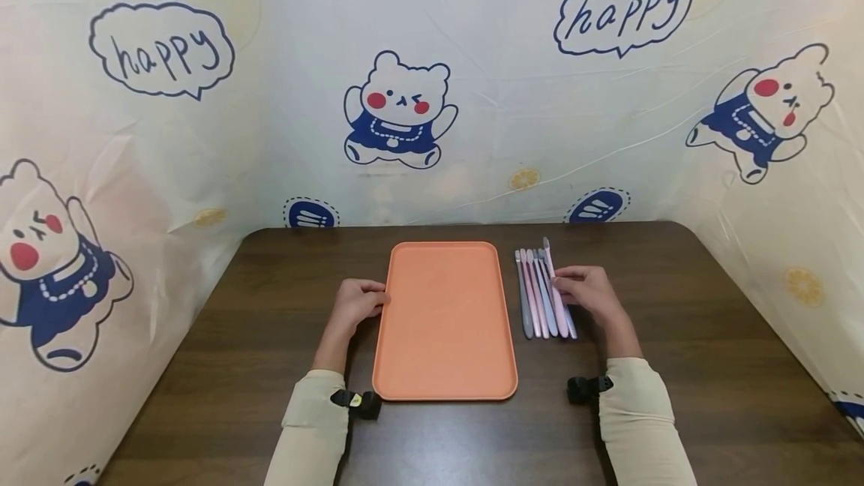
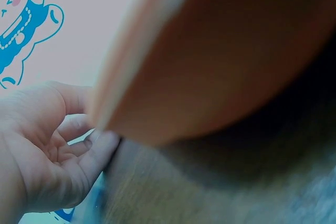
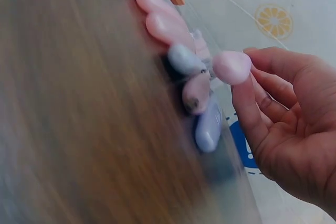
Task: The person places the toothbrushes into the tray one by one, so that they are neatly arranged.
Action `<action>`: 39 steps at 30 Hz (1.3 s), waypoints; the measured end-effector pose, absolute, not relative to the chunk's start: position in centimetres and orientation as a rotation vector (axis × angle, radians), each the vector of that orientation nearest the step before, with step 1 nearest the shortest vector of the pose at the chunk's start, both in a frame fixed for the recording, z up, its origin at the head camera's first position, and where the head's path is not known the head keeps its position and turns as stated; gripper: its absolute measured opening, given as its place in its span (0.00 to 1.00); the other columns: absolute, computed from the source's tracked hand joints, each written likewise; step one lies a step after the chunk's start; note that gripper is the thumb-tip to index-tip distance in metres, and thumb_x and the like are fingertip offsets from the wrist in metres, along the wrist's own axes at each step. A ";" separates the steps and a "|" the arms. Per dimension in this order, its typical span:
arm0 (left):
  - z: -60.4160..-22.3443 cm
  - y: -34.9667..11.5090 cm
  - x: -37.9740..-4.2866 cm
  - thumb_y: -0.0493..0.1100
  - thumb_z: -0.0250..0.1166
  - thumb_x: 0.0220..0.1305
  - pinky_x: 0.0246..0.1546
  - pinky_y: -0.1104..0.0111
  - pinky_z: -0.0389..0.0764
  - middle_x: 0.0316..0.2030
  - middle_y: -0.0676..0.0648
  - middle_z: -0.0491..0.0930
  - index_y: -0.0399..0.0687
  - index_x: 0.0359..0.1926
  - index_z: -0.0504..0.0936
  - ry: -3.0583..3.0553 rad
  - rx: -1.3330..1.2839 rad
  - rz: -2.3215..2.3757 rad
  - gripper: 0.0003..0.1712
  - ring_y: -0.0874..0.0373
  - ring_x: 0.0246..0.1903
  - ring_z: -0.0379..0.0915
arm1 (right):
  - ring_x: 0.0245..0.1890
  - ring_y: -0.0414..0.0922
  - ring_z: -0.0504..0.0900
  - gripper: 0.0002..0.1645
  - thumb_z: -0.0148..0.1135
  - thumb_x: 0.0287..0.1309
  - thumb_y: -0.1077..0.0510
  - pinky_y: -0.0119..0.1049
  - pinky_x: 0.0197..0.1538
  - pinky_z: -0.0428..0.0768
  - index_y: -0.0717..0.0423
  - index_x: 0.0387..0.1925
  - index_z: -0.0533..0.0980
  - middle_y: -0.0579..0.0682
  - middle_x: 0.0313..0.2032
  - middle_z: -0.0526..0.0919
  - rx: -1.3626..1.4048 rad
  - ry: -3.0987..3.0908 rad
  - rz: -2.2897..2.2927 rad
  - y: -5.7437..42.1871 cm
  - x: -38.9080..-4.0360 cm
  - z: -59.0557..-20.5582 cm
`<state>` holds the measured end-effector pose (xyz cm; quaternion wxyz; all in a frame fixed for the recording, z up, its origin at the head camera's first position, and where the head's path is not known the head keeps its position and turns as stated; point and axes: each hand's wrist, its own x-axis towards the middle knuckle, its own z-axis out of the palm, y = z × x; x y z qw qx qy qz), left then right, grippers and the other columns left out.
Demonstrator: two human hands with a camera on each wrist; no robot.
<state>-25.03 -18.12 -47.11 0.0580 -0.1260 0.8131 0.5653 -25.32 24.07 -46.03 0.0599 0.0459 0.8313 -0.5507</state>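
Note:
In the head view an orange tray [image 1: 445, 321] lies on the table. My left hand [image 1: 354, 302] pinches the tray's left edge between thumb and fingers; the left wrist view shows this grip close up. To the right of the tray, several toothbrushes [image 1: 533, 306] in pink, grey and blue lie side by side with their heads pointing away. My right hand [image 1: 594, 295] holds one pink toothbrush [image 1: 559, 313] between thumb and fingertips. In the right wrist view, the rounded handle end of that pink toothbrush [image 3: 232, 67] stands out above the others in the row.
Dark wood-grain table [image 1: 236, 366] spreads under everything. Behind it and at both sides hangs a pale curtain [image 1: 486, 36] printed with cartoon bears. A dark wrist camera [image 1: 364, 403] sits by the tray's near left corner, another wrist camera [image 1: 583, 390] on the right wrist.

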 end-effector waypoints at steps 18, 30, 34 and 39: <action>-47.3 -18.4 -25.0 0.34 0.67 0.61 0.45 0.62 0.88 0.50 0.32 0.83 0.31 0.49 0.85 2.470 -0.385 1.707 0.15 0.57 0.37 0.84 | 0.32 0.33 0.81 0.22 0.62 0.66 0.62 0.27 0.37 0.84 0.76 0.55 0.77 0.50 0.38 0.87 0.061 2.446 -1.747 21.0 -24.9 -46.4; -47.5 -18.4 -25.1 0.33 0.66 0.62 0.46 0.61 0.88 0.51 0.31 0.83 0.30 0.49 0.85 2.458 -0.364 1.737 0.15 0.56 0.39 0.84 | 0.30 0.34 0.81 0.24 0.64 0.65 0.60 0.26 0.35 0.84 0.73 0.57 0.78 0.49 0.37 0.85 0.094 2.427 -1.738 19.6 -24.9 -46.4; -47.5 -18.3 -25.1 0.33 0.67 0.62 0.45 0.62 0.88 0.50 0.32 0.83 0.31 0.48 0.85 2.459 -0.377 1.734 0.14 0.57 0.37 0.84 | 0.28 0.33 0.80 0.24 0.65 0.65 0.59 0.26 0.34 0.83 0.73 0.56 0.78 0.46 0.34 0.84 0.103 2.438 -1.734 19.3 -24.8 -46.2; -47.4 -18.2 -25.0 0.33 0.67 0.61 0.44 0.62 0.88 0.48 0.33 0.83 0.31 0.47 0.85 2.458 -0.391 1.747 0.14 0.58 0.36 0.84 | 0.28 0.33 0.80 0.24 0.65 0.65 0.58 0.26 0.34 0.82 0.72 0.56 0.78 0.44 0.33 0.84 0.116 2.427 -1.760 18.9 -24.8 -46.2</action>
